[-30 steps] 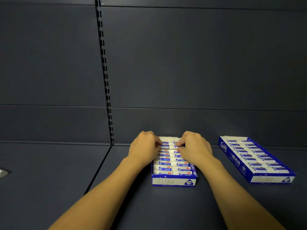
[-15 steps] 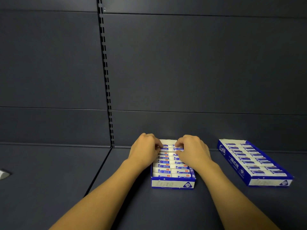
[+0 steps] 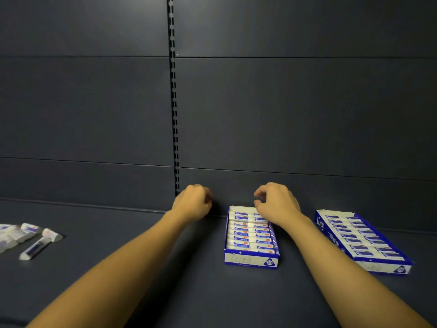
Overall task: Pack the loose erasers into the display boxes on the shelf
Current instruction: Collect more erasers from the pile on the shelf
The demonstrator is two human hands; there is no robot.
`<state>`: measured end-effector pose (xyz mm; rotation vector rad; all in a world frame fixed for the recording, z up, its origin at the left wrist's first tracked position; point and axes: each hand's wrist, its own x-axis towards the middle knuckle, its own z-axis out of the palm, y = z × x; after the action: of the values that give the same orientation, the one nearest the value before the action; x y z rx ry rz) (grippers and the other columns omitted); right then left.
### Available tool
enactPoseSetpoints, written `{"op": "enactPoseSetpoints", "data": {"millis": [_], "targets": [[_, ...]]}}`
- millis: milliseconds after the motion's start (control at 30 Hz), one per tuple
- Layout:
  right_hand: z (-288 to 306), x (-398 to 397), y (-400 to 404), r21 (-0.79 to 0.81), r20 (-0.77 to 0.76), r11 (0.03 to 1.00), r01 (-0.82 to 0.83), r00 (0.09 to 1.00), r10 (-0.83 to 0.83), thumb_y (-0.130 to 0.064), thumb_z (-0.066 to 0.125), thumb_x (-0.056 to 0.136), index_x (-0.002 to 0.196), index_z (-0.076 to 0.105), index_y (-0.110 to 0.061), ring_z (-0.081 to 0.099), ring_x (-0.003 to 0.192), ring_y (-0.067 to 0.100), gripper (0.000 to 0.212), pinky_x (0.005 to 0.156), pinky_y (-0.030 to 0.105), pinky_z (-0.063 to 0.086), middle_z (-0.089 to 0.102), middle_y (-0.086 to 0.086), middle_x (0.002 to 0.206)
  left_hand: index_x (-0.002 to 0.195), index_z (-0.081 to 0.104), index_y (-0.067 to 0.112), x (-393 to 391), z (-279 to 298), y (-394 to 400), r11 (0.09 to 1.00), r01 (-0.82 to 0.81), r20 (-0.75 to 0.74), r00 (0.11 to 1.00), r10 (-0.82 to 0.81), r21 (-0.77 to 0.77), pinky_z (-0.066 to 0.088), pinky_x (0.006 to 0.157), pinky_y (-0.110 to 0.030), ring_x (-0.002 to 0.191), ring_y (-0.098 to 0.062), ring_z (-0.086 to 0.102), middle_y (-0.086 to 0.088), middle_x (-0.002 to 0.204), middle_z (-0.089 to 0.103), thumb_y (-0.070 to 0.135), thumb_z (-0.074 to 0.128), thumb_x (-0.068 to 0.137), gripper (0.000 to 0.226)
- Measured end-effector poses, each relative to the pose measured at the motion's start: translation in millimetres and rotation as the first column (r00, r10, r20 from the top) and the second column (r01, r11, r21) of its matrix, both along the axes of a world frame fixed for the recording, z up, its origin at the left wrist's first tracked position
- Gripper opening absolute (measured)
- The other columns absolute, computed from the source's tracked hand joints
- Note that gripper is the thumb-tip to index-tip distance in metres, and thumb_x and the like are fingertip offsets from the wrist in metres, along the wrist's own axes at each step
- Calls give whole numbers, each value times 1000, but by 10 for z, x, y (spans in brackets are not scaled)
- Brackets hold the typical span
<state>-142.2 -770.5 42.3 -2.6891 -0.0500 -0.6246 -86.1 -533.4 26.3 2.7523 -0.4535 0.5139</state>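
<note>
A blue display box [image 3: 251, 262] stands on the dark shelf, filled with two rows of white erasers in blue sleeves. My right hand [image 3: 276, 203] hovers over the box's far end with fingers loosely curled, holding nothing. My left hand [image 3: 192, 202] is lifted off to the left of the box, fingers loosely curled and empty. A second filled display box [image 3: 378, 265] lies at an angle to the right. Several loose erasers [image 3: 28, 235] lie on the shelf at the far left.
The shelf's dark back panel rises right behind the boxes. A slotted upright rail [image 3: 174, 102] runs down it and meets the shelf near my left hand. Bare shelf surface [image 3: 130, 221] stretches between the loose erasers and the middle box.
Both hands lifted off the erasers in the middle box. My left hand moved left, away from the box. The view shifted left, bringing the loose erasers into sight.
</note>
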Motion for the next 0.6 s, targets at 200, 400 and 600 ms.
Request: {"op": "enactPoseSetpoints", "data": {"millis": [200, 400, 600], "targets": [[223, -48, 356, -176, -83, 981, -75, 995, 61, -22, 64, 90, 119, 66, -23, 64, 101, 22, 30, 75, 32, 51, 67, 0, 116, 101, 72, 23, -259, 217, 392, 984, -94, 12, 996, 94, 149, 54, 72, -37, 92, -29, 63, -3, 107, 66, 19, 55, 87, 22], [224, -158, 760, -299, -174, 943, -144, 980, 95, -22, 63, 85, 113, 67, -18, 66, 96, 25, 28, 78, 36, 56, 68, 4, 109, 87, 68, 16, -616, 304, 785, 944, -242, -15, 968, 252, 226, 54, 64, -34, 77, -26, 62, -2, 90, 64, 20, 54, 87, 15], [305, -255, 1121, -341, -216, 920, -191, 969, 121, -17, 60, 83, 106, 68, -17, 64, 87, 24, 24, 67, 30, 50, 67, 5, 102, 95, 70, 15, -921, 351, 1265, 910, -314, -60, 938, 342, 272, 48, 60, -31, 79, -28, 64, -5, 93, 66, 22, 53, 91, 19]]}}
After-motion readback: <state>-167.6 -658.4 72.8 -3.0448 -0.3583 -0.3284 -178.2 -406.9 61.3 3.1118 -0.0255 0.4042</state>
